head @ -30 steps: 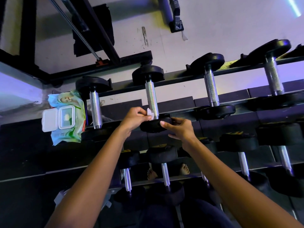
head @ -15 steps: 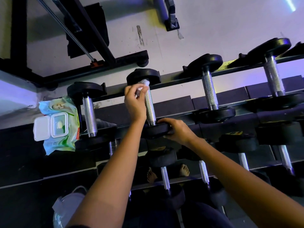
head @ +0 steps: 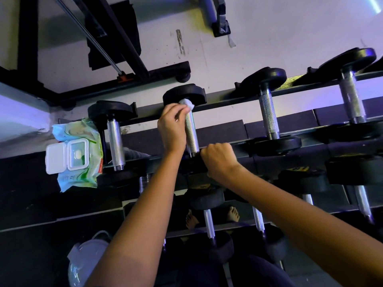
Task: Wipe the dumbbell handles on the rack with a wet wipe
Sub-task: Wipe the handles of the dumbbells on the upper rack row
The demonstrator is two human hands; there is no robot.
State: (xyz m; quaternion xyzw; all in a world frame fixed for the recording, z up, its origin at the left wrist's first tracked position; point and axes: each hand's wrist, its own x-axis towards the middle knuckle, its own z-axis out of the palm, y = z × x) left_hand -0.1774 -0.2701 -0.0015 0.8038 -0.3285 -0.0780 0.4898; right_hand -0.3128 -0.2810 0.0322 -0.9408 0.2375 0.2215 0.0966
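1. Since a second ago, our left hand (head: 172,127) has slid the crumpled white wet wipe (head: 187,104) from the near end of the handle to its far end. Over the last half second it has barely shifted.
2. We pinch the wipe between the thumb and curled fingers of that hand. It is pressed on the knurled silver steel handle (head: 191,133), right under the far round black head (head: 184,94).
3. Our right hand (head: 219,160) closes over the near head, fingers bent tight round its edge, and hides most of it.
4. This black-headed dumbbell (head: 191,141) lies across the top tier of the black metal rack (head: 228,102), second from the left.
5. Its long axis runs straight away from us, near head at our right hand and far head toward the pale floor beyond. The far end leans slightly left.
6. Its neighbours lie parallel: one left dumbbell (head: 116,139) and two right dumbbells (head: 269,117), handles bare.
7. At the tier's left end, just beside the left dumbbell, lies a green and white wipe pack (head: 76,156) with its white lid flipped open.
8. Lower tiers hold more dumbbells. Between them we see our bare feet (head: 233,213), and a white plastic bag (head: 87,259) sits at bottom left.
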